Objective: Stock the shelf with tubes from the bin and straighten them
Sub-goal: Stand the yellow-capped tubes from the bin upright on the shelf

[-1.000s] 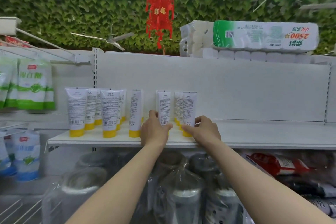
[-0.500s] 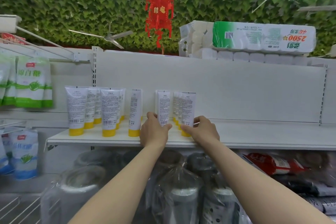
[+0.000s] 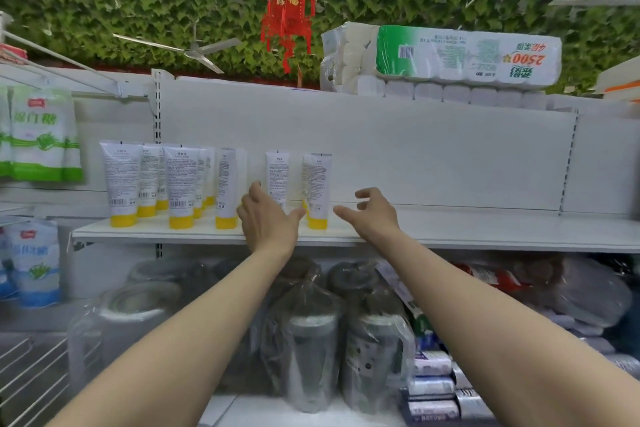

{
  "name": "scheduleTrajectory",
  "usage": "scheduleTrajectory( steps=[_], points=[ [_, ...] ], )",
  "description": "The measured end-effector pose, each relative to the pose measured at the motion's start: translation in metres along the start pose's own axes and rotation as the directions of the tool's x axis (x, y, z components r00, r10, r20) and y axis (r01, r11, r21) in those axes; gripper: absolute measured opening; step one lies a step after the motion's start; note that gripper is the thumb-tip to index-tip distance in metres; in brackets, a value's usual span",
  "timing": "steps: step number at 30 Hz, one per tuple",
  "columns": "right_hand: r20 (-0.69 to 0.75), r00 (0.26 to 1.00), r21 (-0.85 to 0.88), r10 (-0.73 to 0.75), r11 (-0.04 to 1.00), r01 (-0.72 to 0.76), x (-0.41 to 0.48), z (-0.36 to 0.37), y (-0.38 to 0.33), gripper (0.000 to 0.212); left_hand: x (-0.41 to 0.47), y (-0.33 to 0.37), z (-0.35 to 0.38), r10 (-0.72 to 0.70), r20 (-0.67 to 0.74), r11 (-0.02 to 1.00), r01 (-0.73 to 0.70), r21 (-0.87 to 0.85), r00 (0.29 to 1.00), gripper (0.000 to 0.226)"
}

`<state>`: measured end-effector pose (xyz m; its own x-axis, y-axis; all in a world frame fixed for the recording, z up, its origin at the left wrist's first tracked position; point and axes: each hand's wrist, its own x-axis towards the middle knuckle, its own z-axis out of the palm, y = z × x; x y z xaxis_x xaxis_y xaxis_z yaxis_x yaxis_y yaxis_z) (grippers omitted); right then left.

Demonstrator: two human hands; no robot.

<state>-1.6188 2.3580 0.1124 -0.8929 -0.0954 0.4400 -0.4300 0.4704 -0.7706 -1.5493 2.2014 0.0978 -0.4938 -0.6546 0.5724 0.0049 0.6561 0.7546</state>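
From where I sit, the job looks partly done: a cluster of white tubes with yellow caps (image 3: 180, 184) stands cap-down on the left part of the white shelf (image 3: 485, 229), in rows running from the near edge toward the back panel. To their right two more tubes stand a little apart, one (image 3: 277, 177) behind my left hand and one (image 3: 317, 191) just right of it. The whole right stretch of the shelf is bare, so I judge plenty of stocking remains, and the two loose tubes could be drawn in line with the cluster. I cannot see the bin.

My left hand (image 3: 268, 218) is spread open, palm toward the shelf, in front of the left loose tube; whether it touches it I cannot tell. My right hand (image 3: 372, 213) is open with fingers loosely curled, near the right tube but clear of it, holding nothing.
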Motion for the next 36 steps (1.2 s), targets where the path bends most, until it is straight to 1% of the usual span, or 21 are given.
scheduleTrajectory(
  steps=[3, 6, 11, 14, 17, 21, 23, 26, 30, 33, 36],
  points=[
    [-0.026, 0.999, -0.025, -0.035, 0.999, 0.034, -0.008, -0.040, 0.011, 0.061, -0.021, 0.029, 0.001, 0.047, -0.015, 0.999, -0.047, -0.011, 0.999, 0.091],
    [-0.059, 0.994, -0.111, -0.092, 0.990, 0.085, -0.015, -0.091, 0.024, 0.062, -0.049, 0.070, 0.012, 0.103, 0.012, 0.994, -0.103, -0.028, 0.995, 0.088],
    [-0.066, 0.986, -0.292, -0.155, 0.948, 0.129, -0.028, -0.191, 0.064, 0.061, -0.114, 0.148, 0.056, 0.174, 0.122, 0.982, -0.163, -0.100, 0.977, 0.079],
    [-0.073, 0.986, -0.405, -0.147, 0.908, 0.106, -0.037, -0.255, 0.098, 0.062, -0.161, 0.191, 0.090, 0.207, 0.195, 0.973, -0.179, -0.148, 0.959, 0.074],
    [-0.065, 0.989, -0.516, -0.132, 0.853, 0.080, -0.049, -0.317, 0.134, 0.063, -0.208, 0.227, 0.123, 0.246, 0.253, 0.967, -0.221, -0.125, 0.935, 0.069],
    [-0.057, 0.993, -0.638, -0.099, 0.769, 0.040, -0.065, -0.390, 0.188, 0.061, -0.268, 0.268, 0.168, 0.287, 0.317, 0.958, -0.273, -0.086, 0.904, 0.065],
    [-0.056, 0.996, -0.671, -0.076, 0.741, 0.019, -0.076, -0.420, 0.217, 0.060, -0.300, 0.285, 0.192, 0.298, 0.349, 0.954, -0.288, -0.081, 0.888, 0.064],
    [-0.027, 0.999, -0.702, -0.018, 0.712, -0.007, -0.090, -0.456, 0.264, 0.065, -0.349, 0.300, 0.228, 0.299, 0.433, 0.952, -0.299, -0.070, 0.850, 0.064],
    [-0.006, 0.996, -0.723, 0.093, 0.688, -0.069, -0.106, -0.490, 0.331, 0.067, -0.410, 0.309, 0.281, 0.294, 0.548, 0.945, -0.324, -0.044, 0.783, 0.063],
    [-0.016, 0.984, -0.731, 0.176, 0.670, -0.131, -0.116, -0.507, 0.385, 0.063, -0.451, 0.308, 0.323, 0.287, 0.613, 0.940, -0.340, -0.032, 0.736, 0.059],
    [-0.024, 0.967, -0.741, 0.253, 0.645, -0.187, -0.125, -0.520, 0.443, 0.062, -0.489, 0.302, 0.370, 0.272, 0.680, 0.936, -0.352, -0.022, 0.681, 0.060]
  ],
)
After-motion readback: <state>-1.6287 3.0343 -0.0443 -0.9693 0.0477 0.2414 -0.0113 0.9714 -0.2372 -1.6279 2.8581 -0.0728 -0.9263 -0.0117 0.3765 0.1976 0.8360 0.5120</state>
